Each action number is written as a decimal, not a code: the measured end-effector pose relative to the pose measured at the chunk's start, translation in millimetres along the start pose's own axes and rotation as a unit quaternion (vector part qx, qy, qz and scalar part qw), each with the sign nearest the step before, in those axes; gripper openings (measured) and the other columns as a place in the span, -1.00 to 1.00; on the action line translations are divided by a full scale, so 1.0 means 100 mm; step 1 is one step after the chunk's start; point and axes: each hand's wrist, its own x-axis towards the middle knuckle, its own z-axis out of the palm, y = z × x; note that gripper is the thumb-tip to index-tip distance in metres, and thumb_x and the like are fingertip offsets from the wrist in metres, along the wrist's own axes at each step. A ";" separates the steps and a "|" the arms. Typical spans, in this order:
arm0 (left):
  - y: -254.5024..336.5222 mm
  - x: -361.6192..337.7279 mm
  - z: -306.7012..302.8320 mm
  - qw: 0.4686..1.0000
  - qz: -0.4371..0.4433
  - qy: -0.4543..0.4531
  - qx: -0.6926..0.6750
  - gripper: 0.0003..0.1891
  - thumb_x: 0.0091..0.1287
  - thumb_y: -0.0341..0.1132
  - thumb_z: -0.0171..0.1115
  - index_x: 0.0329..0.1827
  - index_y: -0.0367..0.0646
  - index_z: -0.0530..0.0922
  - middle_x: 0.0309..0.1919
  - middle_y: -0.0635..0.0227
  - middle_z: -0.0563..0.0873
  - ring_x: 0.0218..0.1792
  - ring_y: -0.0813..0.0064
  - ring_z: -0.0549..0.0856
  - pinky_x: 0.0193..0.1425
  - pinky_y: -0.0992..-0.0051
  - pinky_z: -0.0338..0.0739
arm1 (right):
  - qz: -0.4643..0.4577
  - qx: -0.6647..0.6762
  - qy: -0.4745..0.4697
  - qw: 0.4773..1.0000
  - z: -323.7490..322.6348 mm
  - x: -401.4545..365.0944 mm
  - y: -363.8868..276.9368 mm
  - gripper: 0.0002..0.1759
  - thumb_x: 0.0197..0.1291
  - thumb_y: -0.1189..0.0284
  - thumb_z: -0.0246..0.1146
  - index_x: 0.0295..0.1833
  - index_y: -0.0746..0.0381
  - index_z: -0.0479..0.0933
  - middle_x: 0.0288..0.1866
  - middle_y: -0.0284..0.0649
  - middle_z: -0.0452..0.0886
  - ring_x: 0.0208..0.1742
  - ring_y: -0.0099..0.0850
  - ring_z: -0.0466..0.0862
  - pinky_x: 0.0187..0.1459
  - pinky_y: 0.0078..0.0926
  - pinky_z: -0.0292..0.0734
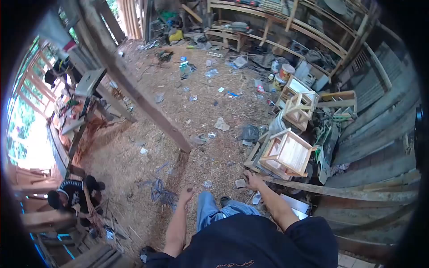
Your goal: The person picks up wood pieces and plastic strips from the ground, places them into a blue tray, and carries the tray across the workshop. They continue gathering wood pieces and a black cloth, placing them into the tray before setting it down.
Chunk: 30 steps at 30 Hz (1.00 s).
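Note:
My left hand [186, 195] hangs low over the shavings-covered ground, left of my blue-jeaned leg [205, 207]. Its fingers are loosely curled and slightly apart, with no object visible in them. My right hand [254, 180] is held out on the other side, fingers apart, beside the wooden frame under a small stool. I see nothing in that hand. Just left of it, a small greyish block [240, 183] seems to lie on the ground. The pale wooden stool [290, 154] rests on its side ahead of my right hand.
A slanting wooden post [147, 105] stands ahead. Another wooden stool [298, 107] and paint buckets [286, 71] are at right. A person [73, 196] crouches at lower left beside lumber [49, 219]. Blue tangled strands [160, 193] and scattered litter lie on the ground.

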 end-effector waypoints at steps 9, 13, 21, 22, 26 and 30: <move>-0.14 0.54 -0.14 0.959 -0.193 -0.207 0.014 -0.81 0.11 -0.28 0.13 -0.36 -0.21 0.60 -0.56 0.30 0.62 -0.60 0.47 0.56 -0.57 0.46 0.40 | 0.056 0.050 -0.069 0.995 0.39 0.68 0.79 -0.66 -0.07 0.22 0.20 -0.26 0.26 0.56 -0.24 0.02 0.59 -0.12 -0.10 0.57 -0.05 -0.27 0.45; 0.22 1.21 -0.12 0.965 -0.145 -0.216 0.042 -0.79 0.10 -0.25 0.11 -0.44 -0.23 0.57 -0.63 0.26 0.60 -0.63 0.49 0.55 -0.58 0.46 0.40 | 0.140 0.043 -0.012 0.989 0.32 0.89 0.83 -0.65 -0.05 0.19 0.15 -0.24 0.21 0.58 -0.21 -0.02 0.60 -0.14 -0.11 0.58 -0.10 -0.30 0.47; 1.48 2.72 -0.01 0.977 -0.005 -0.195 0.083 -0.72 0.10 -0.17 0.13 -0.28 -0.19 0.61 -0.42 0.16 0.67 -0.41 0.31 0.65 -0.28 0.38 0.52 | 0.219 0.207 -0.081 0.950 -0.09 1.52 1.08 -0.63 -0.04 0.20 0.12 -0.25 0.25 0.58 -0.25 -0.01 0.61 -0.16 -0.10 0.59 -0.16 -0.29 0.49; 1.63 2.92 -0.04 0.964 0.018 -0.232 0.131 -0.71 0.10 -0.16 0.15 -0.25 -0.17 0.61 -0.35 0.13 0.67 -0.34 0.26 0.66 -0.22 0.36 0.52 | 0.197 0.161 -0.073 0.964 -0.11 1.67 1.13 -0.65 -0.06 0.20 0.16 -0.27 0.24 0.58 -0.23 0.03 0.59 -0.14 -0.10 0.59 -0.14 -0.27 0.48; 2.04 3.77 -0.03 0.962 0.070 -0.186 0.187 -0.69 0.09 -0.12 0.17 -0.23 -0.15 0.61 -0.24 0.10 0.65 -0.26 0.18 0.64 -0.15 0.32 0.51 | 0.062 -0.006 -0.201 0.978 -0.54 2.50 1.42 -0.69 -0.10 0.22 0.20 -0.35 0.25 0.58 -0.25 0.07 0.58 -0.16 -0.14 0.60 -0.16 -0.26 0.47; 2.41 4.40 -0.26 0.985 -0.085 -0.141 0.045 -0.70 0.14 -0.19 0.15 -0.16 -0.19 0.59 -0.32 0.20 0.66 -0.33 0.37 0.64 -0.23 0.42 0.51 | 0.146 0.125 -0.228 0.955 -0.78 3.62 1.95 -0.73 -0.09 0.25 0.18 -0.40 0.24 0.58 -0.32 0.01 0.60 -0.21 -0.17 0.62 -0.18 -0.28 0.47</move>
